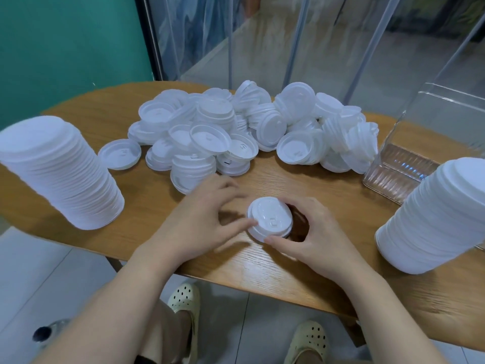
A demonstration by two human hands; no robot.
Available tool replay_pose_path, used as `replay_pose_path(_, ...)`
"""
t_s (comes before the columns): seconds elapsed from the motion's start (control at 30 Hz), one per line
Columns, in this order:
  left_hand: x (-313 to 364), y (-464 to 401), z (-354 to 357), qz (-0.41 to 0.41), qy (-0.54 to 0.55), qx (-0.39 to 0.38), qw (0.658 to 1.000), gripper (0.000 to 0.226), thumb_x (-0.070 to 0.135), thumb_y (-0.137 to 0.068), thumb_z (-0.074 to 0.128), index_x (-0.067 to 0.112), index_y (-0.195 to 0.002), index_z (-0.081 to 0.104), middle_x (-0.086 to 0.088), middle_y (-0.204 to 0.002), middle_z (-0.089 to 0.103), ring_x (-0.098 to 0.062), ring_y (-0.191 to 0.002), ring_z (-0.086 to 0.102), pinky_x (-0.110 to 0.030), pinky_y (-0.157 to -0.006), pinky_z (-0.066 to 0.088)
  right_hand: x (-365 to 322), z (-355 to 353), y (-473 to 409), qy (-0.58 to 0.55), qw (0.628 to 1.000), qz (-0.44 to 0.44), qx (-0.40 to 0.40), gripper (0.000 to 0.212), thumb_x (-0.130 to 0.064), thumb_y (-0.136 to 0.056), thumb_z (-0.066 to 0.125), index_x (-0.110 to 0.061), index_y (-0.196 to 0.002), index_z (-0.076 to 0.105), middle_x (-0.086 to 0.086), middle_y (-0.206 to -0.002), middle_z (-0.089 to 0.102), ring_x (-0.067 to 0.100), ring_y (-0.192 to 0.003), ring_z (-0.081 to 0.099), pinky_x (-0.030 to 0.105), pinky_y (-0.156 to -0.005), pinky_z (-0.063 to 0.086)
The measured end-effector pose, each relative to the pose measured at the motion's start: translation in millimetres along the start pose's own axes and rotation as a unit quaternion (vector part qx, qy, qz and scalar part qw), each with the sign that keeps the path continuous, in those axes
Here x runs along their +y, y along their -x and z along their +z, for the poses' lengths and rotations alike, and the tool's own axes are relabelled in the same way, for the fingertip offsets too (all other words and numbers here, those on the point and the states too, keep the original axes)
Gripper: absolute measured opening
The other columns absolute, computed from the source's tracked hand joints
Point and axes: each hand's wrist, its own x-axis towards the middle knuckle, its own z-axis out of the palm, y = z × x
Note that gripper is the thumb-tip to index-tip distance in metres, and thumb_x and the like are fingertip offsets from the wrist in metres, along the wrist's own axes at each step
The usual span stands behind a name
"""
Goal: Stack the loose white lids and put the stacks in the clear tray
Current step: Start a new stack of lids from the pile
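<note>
A short stack of white lids sits on the wooden table near its front edge. My right hand curls around its right side, thumb at the front rim. My left hand is beside it on the left, thumb touching the stack's left rim, fingers blurred and spread. A big heap of loose white lids covers the middle of the table. A tall lid stack stands at the left, another tall stack at the right. The clear tray stands at the far right.
One single lid lies upside down apart from the heap at the left. Behind the table are a teal wall and clear curtain strips. Below the table's front edge I see tiled floor and two feet in pale perforated shoes.
</note>
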Motion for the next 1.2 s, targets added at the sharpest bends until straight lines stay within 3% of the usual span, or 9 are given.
replay_pose_path(0.07,-4.2,-8.4,-14.2,0.034,-0.064,0.158,0.985,0.037,0.042,-0.093,0.069,0.015,-0.117,0.074,0.003,-0.114,0.067,-0.014,-0.111,0.054,-0.02,-0.099,0.039,-1.1,6.1,-5.1,0.023,0.999,0.009,0.028,0.071,-0.063,-0.074,0.08,-0.042,-0.136,0.054,-0.035,-0.118,0.048,-0.003,-0.12,0.042,0.024,-0.102,0.029)
replay_pose_path(0.13,-13.7,-23.1,-23.1,0.017,-0.143,0.234,0.961,0.031,0.031,-0.093,0.07,0.012,-0.117,0.073,-0.003,-0.119,0.068,-0.023,-0.115,0.053,-0.029,-0.1,0.039,-2.4,11.7,-10.6,0.048,0.998,0.005,0.05,0.074,-0.071,-0.072,0.072,-0.04,-0.136,0.055,-0.034,-0.115,0.048,0.001,-0.12,0.041,0.024,-0.1,0.026)
replay_pose_path(0.27,-33.7,-41.9,-16.9,-0.039,-0.213,0.219,0.951,0.03,0.03,-0.089,0.073,0.016,-0.115,0.075,-0.004,-0.13,0.065,-0.032,-0.126,0.05,-0.045,-0.106,0.036,-9.5,21.9,-17.2,0.033,0.997,-0.014,0.063,0.069,-0.069,-0.069,0.071,-0.039,-0.13,0.058,-0.036,-0.114,0.052,0.001,-0.119,0.044,0.017,-0.1,0.023)
replay_pose_path(0.5,-41.9,-51.9,-3.8,-0.075,-0.187,0.246,0.948,0.017,0.022,-0.083,0.078,0.018,-0.1,0.078,0.001,-0.123,0.067,-0.029,-0.125,0.05,-0.043,-0.112,0.029,-8.5,32.8,-18.7,-0.01,0.998,-0.021,0.062,0.072,-0.07,-0.066,0.076,-0.046,-0.131,0.054,-0.028,-0.13,0.055,0.0,-0.134,0.046,0.03,-0.113,0.036)
replay_pose_path(0.67,-41.0,-45.1,-7.0,-0.04,-0.151,0.284,0.946,0.008,0.019,-0.085,0.078,0.016,-0.093,0.076,0.0,-0.114,0.07,-0.025,-0.114,0.06,-0.039,-0.108,0.034,-7.6,29.7,-17.8,-0.008,0.998,-0.014,0.06,0.076,-0.072,-0.066,0.075,-0.038,-0.132,0.057,-0.027,-0.125,0.057,0.001,-0.122,0.052,0.035,-0.107,0.045)
replay_pose_path(0.77,-24.1,-35.7,-11.6,-0.019,-0.076,0.342,0.937,0.009,0.021,-0.092,0.076,0.013,-0.096,0.076,0.001,-0.108,0.072,-0.018,-0.109,0.064,-0.034,-0.1,0.045,-8.0,28.8,-17.1,-0.002,0.998,-0.014,0.058,0.077,-0.07,-0.067,0.079,-0.038,-0.133,0.056,-0.027,-0.125,0.057,0.001,-0.122,0.051,0.035,-0.107,0.045)
replay_pose_path(0.87,10.6,-16.4,-13.2,-0.065,0.111,0.389,0.912,0.008,0.024,-0.097,0.072,0.017,-0.094,0.073,0.01,-0.091,0.072,-0.007,-0.093,0.067,-0.023,-0.085,0.049,-9.0,29.0,-16.7,-0.003,0.998,-0.009,0.058,0.082,-0.067,-0.067,0.081,-0.036,-0.137,0.053,-0.027,-0.127,0.054,0.001,-0.124,0.05,0.03,-0.108,0.041)
replay_pose_path(1.0,28.4,2.2,-7.5,-0.167,0.32,0.287,0.887,0.008,0.024,-0.093,0.072,0.015,-0.093,0.073,0.0,-0.083,0.075,-0.011,-0.081,0.069,-0.025,-0.077,0.054,-9.8,28.1,-15.2,-0.023,0.998,0.009,0.054,0.096,-0.067,-0.064,0.083,-0.033,-0.146,0.047,-0.019,-0.134,0.056,0.007,-0.128,0.051,0.033,-0.11,0.041)
replay_pose_path(1.2,24.2,0.0,-4.3,-0.218,0.464,0.173,0.841,0.015,0.012,-0.096,0.067,0.001,-0.106,0.072,-0.009,-0.086,0.077,-0.016,-0.081,0.072,-0.026,-0.079,0.058,-14.9,24.6,-15.4,-0.038,0.998,-0.002,0.045,0.078,-0.059,-0.067,0.088,-0.04,-0.133,0.052,-0.024,-0.122,0.06,0.002,-0.116,0.056,0.035,-0.099,0.049)
